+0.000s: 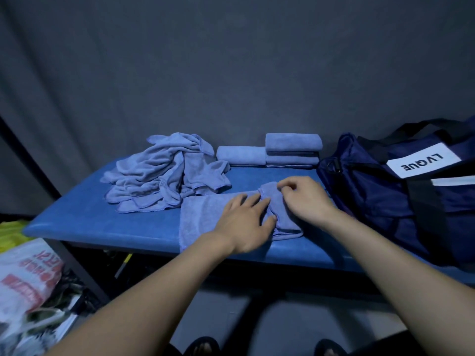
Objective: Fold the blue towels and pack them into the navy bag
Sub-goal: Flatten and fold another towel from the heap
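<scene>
A blue towel (203, 214) lies partly folded at the front of the blue table (102, 227). My left hand (244, 222) presses flat on its middle, fingers spread. My right hand (305, 199) pinches the folded right end of the same towel. A heap of unfolded blue towels (164, 173) lies at the back left. One folded towel (240, 155) and a stack of folded towels (293, 149) sit at the back. The navy bag (385, 201), with a white label, stands on the table's right end.
A dark grey curtain (231, 73) hangs right behind the table. On the floor at the left lie a white printed plastic bag (28, 278) and something yellow (12, 232). A dark slanted frame bar (30, 163) runs down the left side.
</scene>
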